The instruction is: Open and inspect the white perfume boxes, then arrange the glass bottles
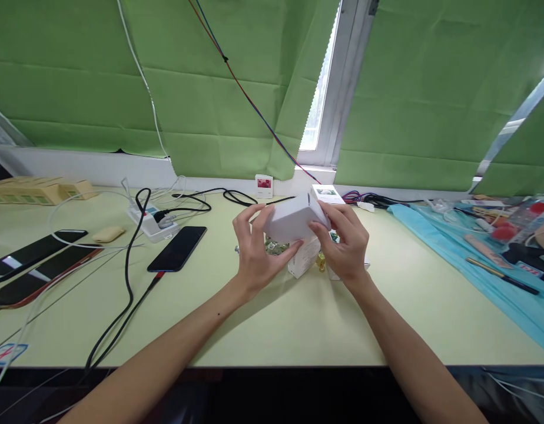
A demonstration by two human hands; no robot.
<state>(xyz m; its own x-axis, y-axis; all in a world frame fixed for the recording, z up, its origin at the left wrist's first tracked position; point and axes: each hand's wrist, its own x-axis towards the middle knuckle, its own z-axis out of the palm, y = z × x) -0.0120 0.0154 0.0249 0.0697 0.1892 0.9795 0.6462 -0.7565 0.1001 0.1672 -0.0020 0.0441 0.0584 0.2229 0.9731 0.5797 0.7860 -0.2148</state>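
Between both hands, above the table, a small white box [292, 221] is held tilted. My left hand [258, 244] grips its left end, thumb beneath and fingers over the top. At the right end, my right hand [345, 241] pinches it near a slit or flap edge. Behind and under it stands another white box [304, 259] with faint print, partly covered by the held one. A gold-coloured small item [320, 262] shows beside that box. Something greenish and shiny [275, 245] lies behind my left hand, mostly hidden. Farther back is a white box with a picture [327, 193].
A black phone [177, 249] on a cable lies left, near a white power strip [152, 224]. Two more phones [37, 253] and yellow boxes [37, 189] are far left. Blue cloth [457, 253] with a pen [501, 275] and clutter covers the right. A small picture card [264, 185] stands behind.
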